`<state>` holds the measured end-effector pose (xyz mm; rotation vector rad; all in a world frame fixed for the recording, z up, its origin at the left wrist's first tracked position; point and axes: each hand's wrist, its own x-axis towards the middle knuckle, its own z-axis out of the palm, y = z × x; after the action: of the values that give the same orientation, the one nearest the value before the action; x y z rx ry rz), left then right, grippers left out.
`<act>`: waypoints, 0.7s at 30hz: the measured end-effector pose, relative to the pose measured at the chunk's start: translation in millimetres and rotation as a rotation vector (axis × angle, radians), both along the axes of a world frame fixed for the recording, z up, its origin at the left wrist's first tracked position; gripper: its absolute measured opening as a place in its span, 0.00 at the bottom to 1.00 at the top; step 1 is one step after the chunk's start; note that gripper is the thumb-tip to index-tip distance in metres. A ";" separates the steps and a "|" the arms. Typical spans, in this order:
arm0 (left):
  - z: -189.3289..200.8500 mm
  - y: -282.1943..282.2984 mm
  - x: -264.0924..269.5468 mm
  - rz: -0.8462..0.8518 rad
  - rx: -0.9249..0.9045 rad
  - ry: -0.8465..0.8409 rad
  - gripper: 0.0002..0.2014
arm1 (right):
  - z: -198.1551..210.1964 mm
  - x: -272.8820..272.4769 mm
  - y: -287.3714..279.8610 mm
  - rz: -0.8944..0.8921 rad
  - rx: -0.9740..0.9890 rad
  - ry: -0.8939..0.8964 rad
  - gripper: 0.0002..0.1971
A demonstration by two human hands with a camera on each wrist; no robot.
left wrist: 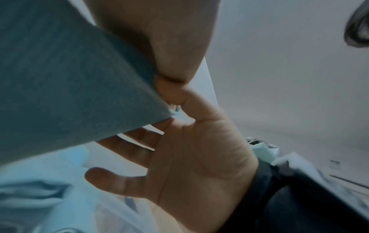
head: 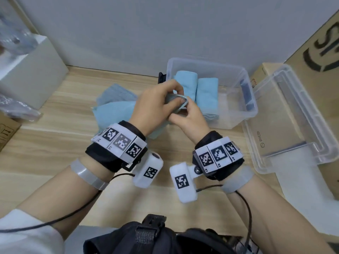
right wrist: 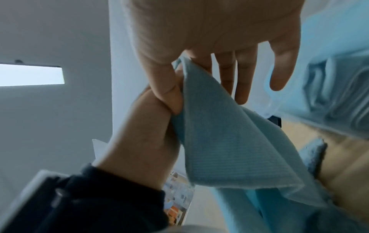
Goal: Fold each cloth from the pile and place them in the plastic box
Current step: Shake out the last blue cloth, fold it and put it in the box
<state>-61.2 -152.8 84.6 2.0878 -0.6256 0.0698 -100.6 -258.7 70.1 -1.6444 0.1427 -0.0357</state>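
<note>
Holding one blue cloth (head: 178, 103) up in the middle of the frame, we have both hands close together above the counter (head: 55, 143). Our left hand (head: 156, 110) pinches a corner of it between thumb and forefinger, and our right hand (head: 189, 118) pinches the edge just beside, thumb against forefinger; in the right wrist view its other fingers (right wrist: 242, 75) hang straight and free. The rest of the cloth hangs down from this pinch in a loose fold.

Below and to the left of the hands lies the pile (head: 113, 107) of blue cloths that are not yet folded. Just right of the hands stands the plastic box (head: 245, 99), open, with two folded cloths (head: 196, 88) side by side in its left part. The lid (head: 286, 125) lies at the right of the frame, against a cardboard carton (head: 302, 52).

We judge the cloth is light, soft and limp, with a ribbed surface that should not slip. It will not keep a shape by itself, so it is better to take it at two corners of one edge, stretch this edge straight, and lay it flat on the counter before folding.
</note>
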 end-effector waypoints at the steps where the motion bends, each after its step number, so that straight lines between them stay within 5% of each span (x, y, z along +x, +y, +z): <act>1: 3.3 -5.7 -2.8 -0.014 -0.021 0.010 0.05 | 2.0 -3.7 -4.6 -0.033 -0.024 -0.001 0.25; 10: 37.7 -37.8 -22.8 -0.082 -0.050 -0.137 0.08 | 19.6 -28.9 -73.7 -0.344 -0.355 -0.109 0.21; 13: 43.2 -26.2 -15.6 -0.071 0.079 -0.221 0.11 | 21.7 -37.1 -103.4 -0.423 -0.443 -0.119 0.15; 16: 37.6 -10.7 -9.0 0.036 0.241 -0.260 0.08 | 28.3 -47.0 -120.9 -0.493 -0.437 -0.179 0.16; 21: 31.4 18.7 -11.7 0.247 0.221 -0.184 0.06 | 34.5 -61.5 -134.6 -0.525 -0.311 -0.217 0.20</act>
<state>-72.9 -134.1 115.9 2.3837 -0.4989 0.3501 -162.0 -393.2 104.6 -1.8582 0.4152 -0.6620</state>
